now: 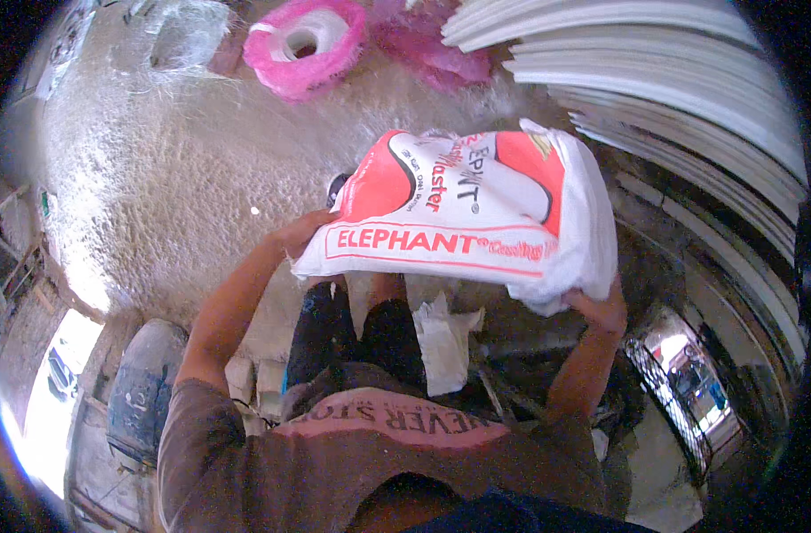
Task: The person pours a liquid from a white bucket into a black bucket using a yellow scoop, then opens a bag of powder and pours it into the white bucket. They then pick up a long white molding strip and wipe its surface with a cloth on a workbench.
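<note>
Head view. The sack (476, 209), a full white woven bag with red panels and lettering, hangs in the air at about waist height, its long axis running left to right and tilted a little down toward my left. I carry it at both ends. My left hand (303, 233) is cupped under the lower left corner, fingers hidden beneath the cloth, so it is grasping the sack from below. My right hand (601, 306) is clenched on the lower right corner, where the cloth bunches into a fold.

In my judgement the lift goes best with both hands kept well under the corners, not pinching the loose cloth, the weight shared evenly, and the sack drawn close to the body so that the sagging middle does not pull it out of the grip. The right corner looks the weaker hold.

Below the sack, between my legs, lies a crumpled white scrap (445, 338). The floor (183, 195) beyond is pale and dusted with white powder. At the far edge stand a pink roll (303, 44) with a white core and, just beside it, a pink heap (432, 44). To my right a stack of white boards (672, 80) rises in fanned layers. A grey drum (139, 382) stands at my lower left.
</note>
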`<action>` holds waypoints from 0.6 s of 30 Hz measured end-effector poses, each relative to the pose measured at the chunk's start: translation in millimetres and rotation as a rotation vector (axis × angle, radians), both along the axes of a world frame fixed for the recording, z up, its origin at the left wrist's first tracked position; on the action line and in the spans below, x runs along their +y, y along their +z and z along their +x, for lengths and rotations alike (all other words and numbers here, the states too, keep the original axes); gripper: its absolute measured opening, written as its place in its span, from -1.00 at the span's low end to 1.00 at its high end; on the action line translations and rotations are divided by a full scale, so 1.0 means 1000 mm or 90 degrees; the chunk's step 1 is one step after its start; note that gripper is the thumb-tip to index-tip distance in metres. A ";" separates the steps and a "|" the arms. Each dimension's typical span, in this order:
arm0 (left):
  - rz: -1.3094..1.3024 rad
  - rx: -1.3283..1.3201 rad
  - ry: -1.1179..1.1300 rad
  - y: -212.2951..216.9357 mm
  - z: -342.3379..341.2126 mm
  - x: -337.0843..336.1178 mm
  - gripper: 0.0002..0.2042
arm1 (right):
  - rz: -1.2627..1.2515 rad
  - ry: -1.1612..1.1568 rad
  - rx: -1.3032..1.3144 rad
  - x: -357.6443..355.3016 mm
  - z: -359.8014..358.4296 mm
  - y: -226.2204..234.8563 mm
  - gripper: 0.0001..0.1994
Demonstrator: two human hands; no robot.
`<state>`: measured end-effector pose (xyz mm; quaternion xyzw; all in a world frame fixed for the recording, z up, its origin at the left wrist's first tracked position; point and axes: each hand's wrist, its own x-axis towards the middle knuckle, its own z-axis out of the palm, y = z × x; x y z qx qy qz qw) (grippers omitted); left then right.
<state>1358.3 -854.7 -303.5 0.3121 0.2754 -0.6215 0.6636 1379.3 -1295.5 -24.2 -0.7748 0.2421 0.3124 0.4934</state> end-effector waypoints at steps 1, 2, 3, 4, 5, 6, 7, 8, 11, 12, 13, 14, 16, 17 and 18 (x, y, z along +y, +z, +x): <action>0.012 0.005 -0.020 0.008 -0.006 -0.012 -0.58 | -0.078 0.020 0.015 0.004 0.006 -0.003 -0.20; 0.023 -0.018 0.029 0.000 -0.022 -0.024 -0.60 | -0.263 -0.001 0.043 -0.014 0.000 -0.011 -0.25; 0.042 -0.045 0.080 -0.020 -0.045 -0.039 -0.62 | -0.163 0.055 0.072 0.005 0.029 -0.012 -0.30; 0.052 -0.068 0.137 -0.041 -0.067 -0.056 -0.64 | -0.215 0.077 0.068 -0.019 0.030 -0.043 -0.33; 0.022 -0.056 0.163 -0.061 -0.084 -0.073 -0.65 | -0.196 0.103 0.058 -0.055 0.028 -0.076 -0.33; 0.007 -0.043 0.200 -0.079 -0.102 -0.085 -0.65 | -0.201 0.163 0.064 -0.048 0.048 -0.079 -0.33; -0.010 -0.030 0.231 -0.089 -0.115 -0.091 -0.66 | -0.170 0.152 0.027 -0.040 0.051 -0.097 -0.32; -0.013 0.059 0.238 -0.067 -0.117 -0.102 -0.65 | -0.161 0.160 0.011 -0.057 0.048 -0.135 -0.28; -0.005 0.017 0.281 -0.067 -0.141 -0.132 -0.65 | -0.154 0.229 0.057 -0.093 0.055 -0.230 -0.17; 0.081 -0.011 0.116 -0.069 -0.147 -0.134 -0.64 | -0.141 0.257 0.106 -0.087 0.063 -0.250 -0.17; 0.033 -0.014 0.200 -0.041 -0.143 -0.150 -0.62 | -0.126 0.290 0.153 -0.082 0.064 -0.269 -0.18; 0.017 0.003 0.214 -0.043 -0.159 -0.159 -0.62 | -0.255 0.337 0.103 -0.066 0.062 -0.277 -0.18; -0.004 0.040 0.224 -0.038 -0.169 -0.172 -0.63 | -0.511 0.404 0.002 -0.037 0.043 -0.302 -0.18; -0.009 0.061 0.228 -0.025 -0.164 -0.175 -0.64 | -0.439 0.390 0.031 -0.030 0.036 -0.312 -0.14; -0.014 0.082 0.231 -0.011 -0.159 -0.180 -0.65 | -0.367 0.376 0.061 -0.025 0.030 -0.320 -0.09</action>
